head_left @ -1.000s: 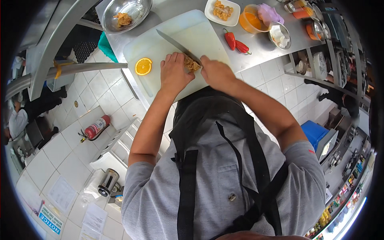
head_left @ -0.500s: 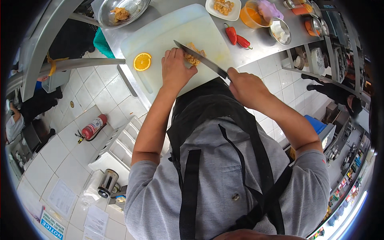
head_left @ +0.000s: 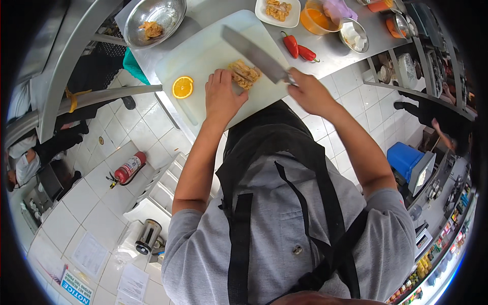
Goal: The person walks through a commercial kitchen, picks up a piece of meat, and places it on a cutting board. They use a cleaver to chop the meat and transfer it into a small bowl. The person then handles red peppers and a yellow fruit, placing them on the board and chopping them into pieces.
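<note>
At the upper centre of the frame, the right hand [head_left: 311, 95] wraps its fingers round the handle of a knife [head_left: 251, 53] — the blade slants toward the upper left above a pale cutting board [head_left: 201, 58]. Golden-brown food pieces [head_left: 246, 74] lie on the board, just below the blade. The left hand [head_left: 220, 99] sits at their left side, fingers bent and close together, thumb apart — whether they pinch the food, I cannot tell. An orange half [head_left: 183, 87] lies farther left.

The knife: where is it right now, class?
In the head view, the knife is in the right hand, its blade slanting over the cutting board, just beyond and right of the golden-brown food.
</note>
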Motion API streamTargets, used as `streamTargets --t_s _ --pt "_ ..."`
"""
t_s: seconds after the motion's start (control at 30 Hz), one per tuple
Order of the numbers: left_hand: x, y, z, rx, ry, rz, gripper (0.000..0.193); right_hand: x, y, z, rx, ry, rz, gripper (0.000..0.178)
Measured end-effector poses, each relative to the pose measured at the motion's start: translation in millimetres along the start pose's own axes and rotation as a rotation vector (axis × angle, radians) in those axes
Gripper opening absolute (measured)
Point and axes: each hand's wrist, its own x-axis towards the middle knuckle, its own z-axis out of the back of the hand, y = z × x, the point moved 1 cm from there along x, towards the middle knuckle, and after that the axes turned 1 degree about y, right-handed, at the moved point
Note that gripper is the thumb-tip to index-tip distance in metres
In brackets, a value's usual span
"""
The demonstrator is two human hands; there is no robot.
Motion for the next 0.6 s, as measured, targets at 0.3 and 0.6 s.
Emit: streamTargets --t_s 0.3,0.6 --pt "19 -15 4 -0.148 0.102 -0.029 0.081 -64 -100 -41 0.882 0.307 -0.349 0.026" --pt "125 -46 11 -0.147 0.14 -0.192 0.07 -28 -83 -3 0.942 0.254 -0.245 0.029"
